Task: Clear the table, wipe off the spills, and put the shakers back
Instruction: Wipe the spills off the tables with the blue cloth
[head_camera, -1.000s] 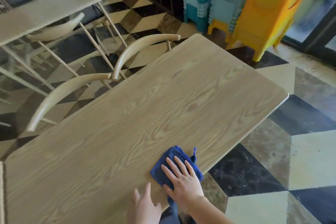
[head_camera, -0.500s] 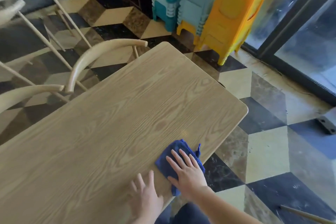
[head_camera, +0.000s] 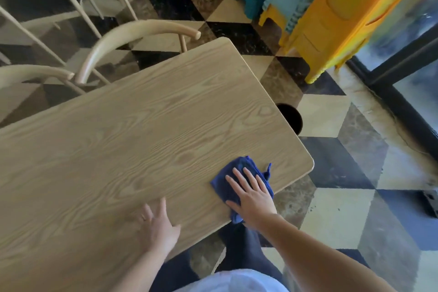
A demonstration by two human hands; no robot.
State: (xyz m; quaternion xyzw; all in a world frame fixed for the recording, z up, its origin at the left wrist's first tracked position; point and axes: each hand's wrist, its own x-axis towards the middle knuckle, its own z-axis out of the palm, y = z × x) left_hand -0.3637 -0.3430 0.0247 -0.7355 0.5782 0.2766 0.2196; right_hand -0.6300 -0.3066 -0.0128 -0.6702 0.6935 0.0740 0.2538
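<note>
A light wooden table (head_camera: pixel 142 130) fills the left and middle of the head view, with nothing standing on the part I see. A folded dark blue cloth (head_camera: pixel 239 168) lies near its right front corner. My right hand (head_camera: pixel 251 194) presses flat on the cloth with fingers spread. My left hand (head_camera: pixel 158 225) rests open on the tabletop near the front edge, to the left of the cloth, holding nothing. No shakers are visible.
Two curved-back wooden chairs (head_camera: pixel 132 38) stand at the table's far side. Stacked teal, grey-blue and orange plastic stools (head_camera: pixel 343 19) stand at the back right. A dark round object (head_camera: pixel 291 118) sits on the checkered floor by the table's right edge. A glass door frame (head_camera: pixel 403 92) runs along the right.
The view has swung right and the table's right corner has come closer. My right hand has slid the cloth toward that corner. My left hand stays flat on the tabletop.
</note>
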